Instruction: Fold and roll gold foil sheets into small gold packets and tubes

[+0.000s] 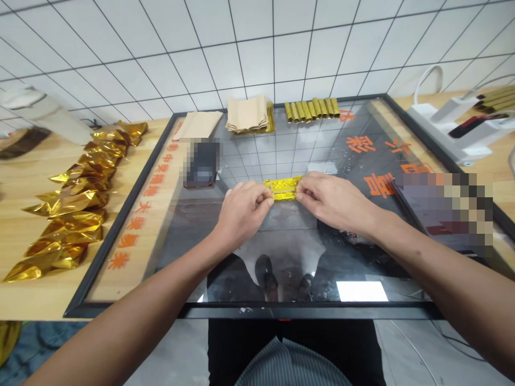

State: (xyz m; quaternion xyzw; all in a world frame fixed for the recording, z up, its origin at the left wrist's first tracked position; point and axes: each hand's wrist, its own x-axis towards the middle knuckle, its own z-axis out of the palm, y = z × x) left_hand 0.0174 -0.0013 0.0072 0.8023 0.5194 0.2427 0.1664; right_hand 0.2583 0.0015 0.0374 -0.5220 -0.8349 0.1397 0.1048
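A small strip of gold foil paper (285, 187), partly folded, lies on the glass tabletop (257, 244) in the middle of the view. At its left end my left hand (246, 210) pinches the edge between thumb and fingers. My right hand (333, 197) grips the opposite end in the same way. The foil is stretched level between both hands, with a pale line along its length. My fingertips hide its two ends. Beyond it stand a stack of brown paper sheets (247, 113) with gold underneath, and a row of rolled gold tubes (311, 110).
Folded gold foil pieces (76, 195) line the wooden surface at left. A phone (201, 163) lies left of my hands, a blurred tablet-like device (438, 214) at right. A white power strip (442, 128) sits back right. The tiled wall (257, 48) rises behind.
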